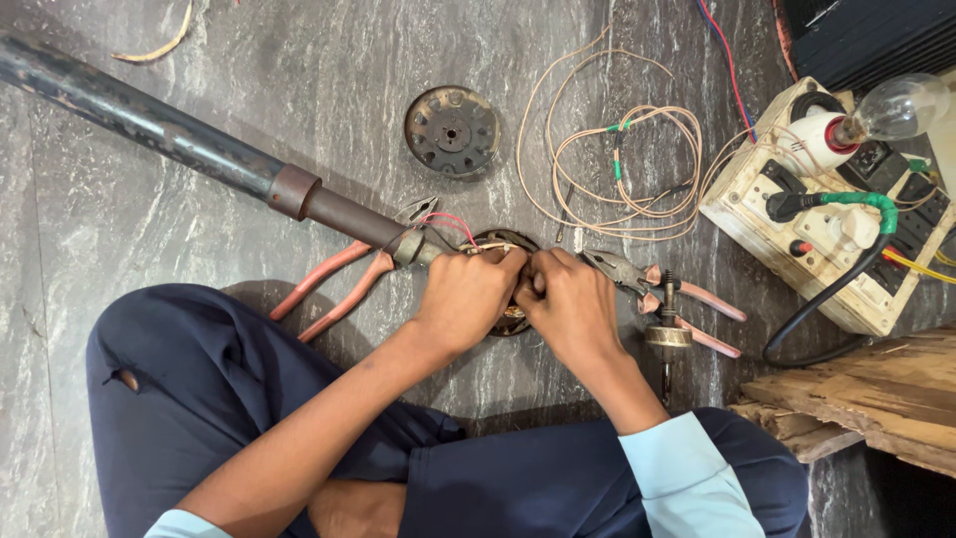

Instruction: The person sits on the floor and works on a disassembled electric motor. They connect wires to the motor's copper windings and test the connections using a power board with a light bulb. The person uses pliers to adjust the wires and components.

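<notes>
I see the long dark pipe (pixel 169 139) running from far left down to the round motor part (pixel 510 284) at centre; my left hand (pixel 466 296) and right hand (pixel 570 304) both pinch its wires (pixel 488 247), pliers (pixel 344 279) lying just left.

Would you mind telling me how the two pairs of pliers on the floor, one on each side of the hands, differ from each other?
The left pliers lie beside the dark pipe, their nose up under it; the right pliers lie clear of the pipe, nose pointing at the right hand. The left pliers' handles spread wide towards the knee; the right pliers' handles sit closer together, with a small round metal part across them. Both have worn reddish handles and rest unheld on the floor.
</notes>
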